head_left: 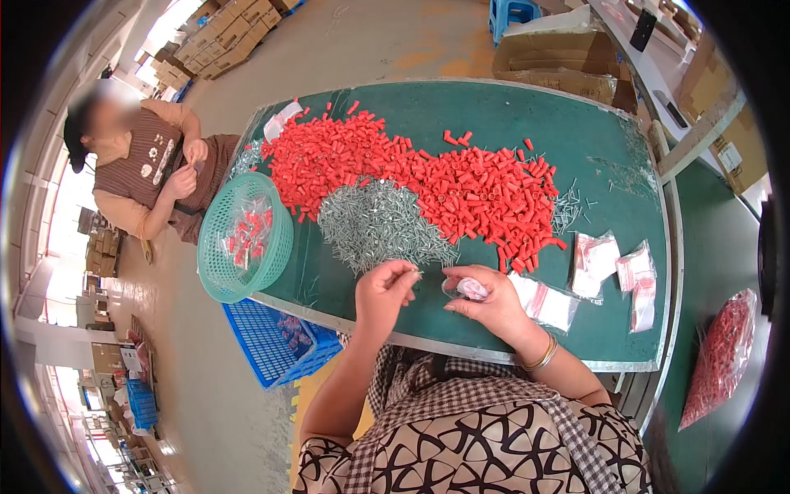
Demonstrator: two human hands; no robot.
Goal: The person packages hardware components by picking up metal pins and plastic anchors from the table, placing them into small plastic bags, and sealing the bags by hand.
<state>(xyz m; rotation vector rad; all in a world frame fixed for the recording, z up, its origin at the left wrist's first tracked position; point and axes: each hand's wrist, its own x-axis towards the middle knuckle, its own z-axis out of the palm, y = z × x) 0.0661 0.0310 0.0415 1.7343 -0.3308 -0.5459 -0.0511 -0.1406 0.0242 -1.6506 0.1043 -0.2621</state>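
Observation:
My left hand (384, 298) is closed in a pinch near the table's front edge, at the near side of a pile of grey metal screws (374, 222); something tiny shows at its fingertips. To its right, my right hand (485, 300) is wrapped round a small clear plastic bag with pink and white on it (472, 288). Beyond both hands a long heap of red plastic caps (485, 193) spreads over the green table (428, 107). Flat plastic bags (547, 305) lie just right of my right hand.
A green basket (284, 247) with filled bags stands at the table's left edge, above a blue crate (271, 342). At the left sits another person (148, 165). More small bags (638, 284) and a large bag of red pieces (722, 358) are at the right.

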